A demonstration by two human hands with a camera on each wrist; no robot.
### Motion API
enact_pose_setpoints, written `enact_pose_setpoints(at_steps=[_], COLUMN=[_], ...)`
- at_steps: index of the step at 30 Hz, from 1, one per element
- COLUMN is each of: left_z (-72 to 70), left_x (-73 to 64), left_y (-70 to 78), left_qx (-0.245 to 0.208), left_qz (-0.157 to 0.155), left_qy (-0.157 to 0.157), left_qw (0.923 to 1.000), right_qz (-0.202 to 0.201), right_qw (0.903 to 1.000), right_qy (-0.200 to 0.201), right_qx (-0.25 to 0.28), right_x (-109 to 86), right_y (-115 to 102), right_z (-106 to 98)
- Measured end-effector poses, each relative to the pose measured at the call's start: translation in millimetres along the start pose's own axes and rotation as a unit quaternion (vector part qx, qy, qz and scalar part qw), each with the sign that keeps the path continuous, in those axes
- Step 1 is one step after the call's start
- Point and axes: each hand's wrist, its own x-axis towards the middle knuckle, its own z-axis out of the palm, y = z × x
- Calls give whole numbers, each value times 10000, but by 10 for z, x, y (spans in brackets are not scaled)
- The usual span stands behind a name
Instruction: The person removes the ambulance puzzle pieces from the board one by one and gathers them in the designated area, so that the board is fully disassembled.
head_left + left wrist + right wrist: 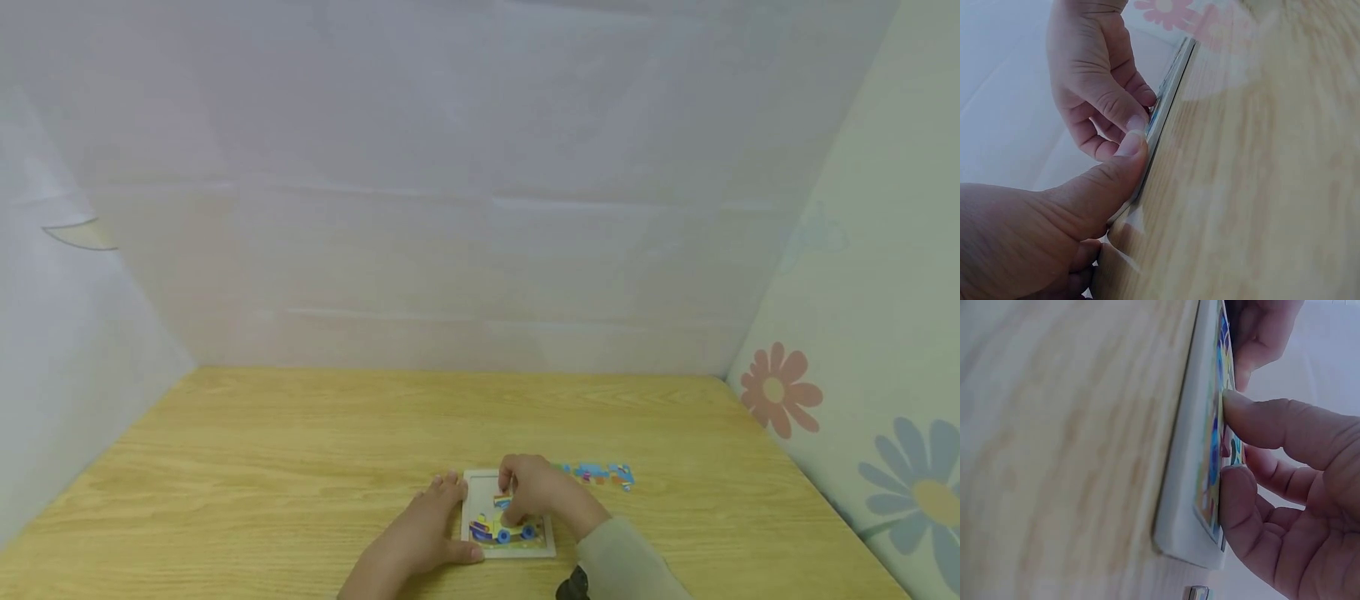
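Because the left hand (427, 529) lies spread along the side of the puzzle tray (482, 492), thumb over the near-left corner, the tray likely can't slide on the worktop (300, 458). Fingers fairly relaxed there, bracing rather than clenching. Tray sits flat near the worktop's front, right before the person, so both hands reach it easily.

Right hand (536, 487) is curled, thumb and finger nearly closed and seemingly pinching a small puzzle piece (502, 502) low over the tray; fingertips cover most of it, so whether it's lifted or seated is hard to call. Tip grip probably suits something this thin.

Fitted pieces (503, 536) with a wheeled vehicle picture fill the near part; far-left part of the tray shows bare. Loose pieces (594, 472) lie beyond and right of the tray, presumably kept within right-hand reach; the right hand partly hides that row, count unclear. Wrist views are edge-on, picture side barely readable. Small object (1199, 592) at the right wrist view's bottom: cut off, can't identify. Dark object (573, 585) by the sleeve (626, 558): also cropped.
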Motion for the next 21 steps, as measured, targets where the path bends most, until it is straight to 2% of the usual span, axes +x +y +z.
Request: enact_pose_setpoints(at_steps=[8,16,21], left_z=[8,6,1], left_x=[-11,-14,-7], left_y=[-4,-6,-17], left_qx=[-68,-98,-130], left_qz=[-30,-51,-59], left_qy=[3,-2,-49], left_qw=[10000,9999,9999], right_qz=[-6,-133,-233], right_qw=[9999,9997,9994], right_qy=[72,187,244], right_qx=[134,-105,-30], right_x=[-32,-56,-95], right_y=[-5,-3,-20], right_z=[30,57,79])
